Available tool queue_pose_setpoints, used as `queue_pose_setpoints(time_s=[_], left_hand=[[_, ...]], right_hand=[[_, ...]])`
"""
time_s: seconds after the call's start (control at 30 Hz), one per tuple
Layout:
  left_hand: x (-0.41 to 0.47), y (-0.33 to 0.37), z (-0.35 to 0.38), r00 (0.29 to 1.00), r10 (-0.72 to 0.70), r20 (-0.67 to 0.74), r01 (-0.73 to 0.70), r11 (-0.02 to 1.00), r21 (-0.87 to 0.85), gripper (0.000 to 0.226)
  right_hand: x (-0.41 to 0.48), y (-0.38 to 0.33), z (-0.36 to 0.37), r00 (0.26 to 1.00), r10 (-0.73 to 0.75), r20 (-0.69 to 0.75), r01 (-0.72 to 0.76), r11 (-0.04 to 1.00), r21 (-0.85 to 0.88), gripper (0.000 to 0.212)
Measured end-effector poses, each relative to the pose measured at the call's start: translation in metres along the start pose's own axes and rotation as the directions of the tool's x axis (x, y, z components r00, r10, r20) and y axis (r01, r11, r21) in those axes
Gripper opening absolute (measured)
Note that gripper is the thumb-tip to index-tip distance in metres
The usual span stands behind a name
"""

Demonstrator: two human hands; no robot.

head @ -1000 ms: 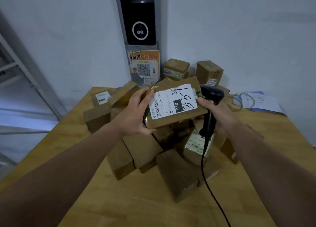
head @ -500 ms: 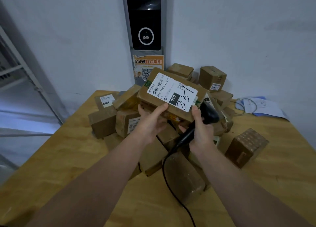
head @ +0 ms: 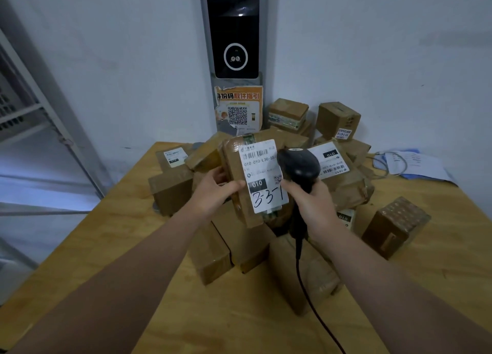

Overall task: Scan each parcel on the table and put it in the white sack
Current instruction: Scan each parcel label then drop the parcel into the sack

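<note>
The left hand (head: pixel 213 191) grips a flat brown parcel (head: pixel 234 167) by its left edge, thumb curled across the front face and the other fingers hidden behind it. The parcel is held up in the air above the middle of the table (head: pixel 106 247), standing almost on end with its white label (head: pixel 262 172) turned toward the camera; the label shows a barcode, a black "010" patch and the handwritten mark "3-3-1". The right hand (head: pixel 316 207) is wrapped around the handle of a black scanner (head: pixel 299 164), whose head sits just beside the label's upper right edge and overlaps it in the view; whether it touches the parcel cannot be told. A dark cable (head: pixel 311 300) runs from the handle down toward the table's near edge. Under both hands a pile of parcels (head: pixel 239 247) covers the middle of the table and reaches to its far edge by the wall. One small box (head: pixel 394 225) sits apart near the right edge. Papers (head: pixel 415 164) lie at the far right corner. On the wall behind the pile hangs a black panel (head: pixel 235 34) with an orange QR poster (head: pixel 238 108) below it.
</note>
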State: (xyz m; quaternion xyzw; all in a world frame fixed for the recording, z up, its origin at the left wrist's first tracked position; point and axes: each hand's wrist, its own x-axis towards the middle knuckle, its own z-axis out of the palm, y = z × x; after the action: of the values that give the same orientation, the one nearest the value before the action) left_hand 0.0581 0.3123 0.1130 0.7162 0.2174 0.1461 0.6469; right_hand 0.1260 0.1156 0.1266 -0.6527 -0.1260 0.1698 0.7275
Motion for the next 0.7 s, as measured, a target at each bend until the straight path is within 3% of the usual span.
queue_pose_setpoints(time_s=[0.17, 0.27, 0.4, 0.5, 0.6, 0.7], left_hand=[[-0.002, 0.01, 0.0, 0.989, -0.002, 0.15, -0.016, 0.993, 0.117, 0.089], [0.0, 0.014, -0.001, 0.995, -0.024, 0.102, 0.008, 0.988, 0.155, 0.099], [-0.003, 0.011, -0.009, 1.0, 0.003, 0.03, -0.008, 0.988, 0.157, 0.087], [-0.004, 0.008, -0.016, 0.999, 0.03, -0.016, -0.027, 0.988, 0.153, 0.079], [-0.004, 0.0, -0.02, 0.999, 0.018, -0.031, -0.013, 0.989, 0.148, 0.084], [-0.01, -0.008, -0.016, 0.998, 0.027, -0.05, -0.019, 0.989, 0.15, 0.086]], right_hand=[[0.004, 0.001, 0.0, 0.999, -0.049, -0.024, 0.047, 0.995, -0.087, 0.016], [0.005, 0.0, 0.0, 1.0, -0.011, 0.002, 0.011, 0.996, -0.085, 0.015], [0.008, -0.009, -0.003, 0.999, -0.047, -0.011, 0.039, 0.927, -0.373, 0.011], [-0.003, -0.013, -0.004, 0.998, -0.061, 0.027, 0.066, 0.923, -0.38, 0.01], [-0.021, -0.009, -0.006, 0.994, -0.099, 0.043, 0.108, 0.914, -0.391, 0.028], [-0.03, 0.0, -0.002, 0.997, -0.065, 0.03, 0.071, 0.93, -0.36, 0.028]])
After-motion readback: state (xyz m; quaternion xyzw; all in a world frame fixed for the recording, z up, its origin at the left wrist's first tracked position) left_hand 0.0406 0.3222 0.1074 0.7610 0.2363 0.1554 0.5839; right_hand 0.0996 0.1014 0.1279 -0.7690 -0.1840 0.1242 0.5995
